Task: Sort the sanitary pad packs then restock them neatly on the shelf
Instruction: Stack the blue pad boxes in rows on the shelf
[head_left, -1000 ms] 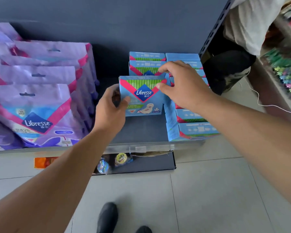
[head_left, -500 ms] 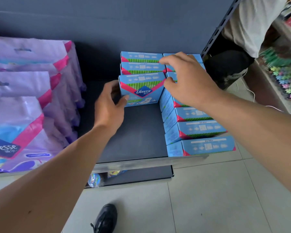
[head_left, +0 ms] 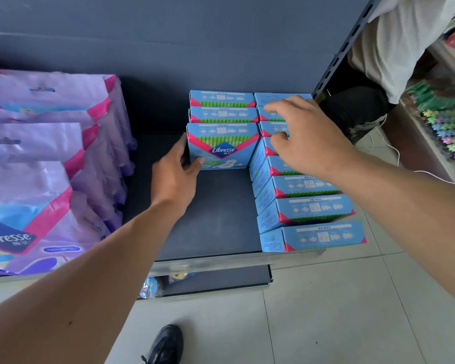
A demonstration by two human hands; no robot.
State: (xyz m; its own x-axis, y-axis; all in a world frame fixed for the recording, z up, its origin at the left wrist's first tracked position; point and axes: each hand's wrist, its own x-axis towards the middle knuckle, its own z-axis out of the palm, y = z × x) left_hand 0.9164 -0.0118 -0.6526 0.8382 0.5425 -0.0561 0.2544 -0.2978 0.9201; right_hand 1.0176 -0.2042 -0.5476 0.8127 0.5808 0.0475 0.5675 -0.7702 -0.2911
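Head cam, looking down at a dark shelf [head_left: 216, 222]. The left hand [head_left: 175, 177] grips the front blue box [head_left: 222, 145] at its lower left corner, thumb on the front face and fingers round the side. That box stands upright as the third in a short row, two more blue boxes [head_left: 222, 106] tight behind it against the back panel. The right hand [head_left: 307, 137] is spread loose, fingers resting on the tops of the right-hand row of blue boxes [head_left: 310, 206], which runs all the way to the shelf's front lip [head_left: 208, 264]. There's a bare strip of shelf in front of the held box and left of the long row. Purple packs [head_left: 42, 164] stand well apart on the left, with a dark gap between. A black shoe [head_left: 166, 345] is on the tiled floor [head_left: 326, 311] below.
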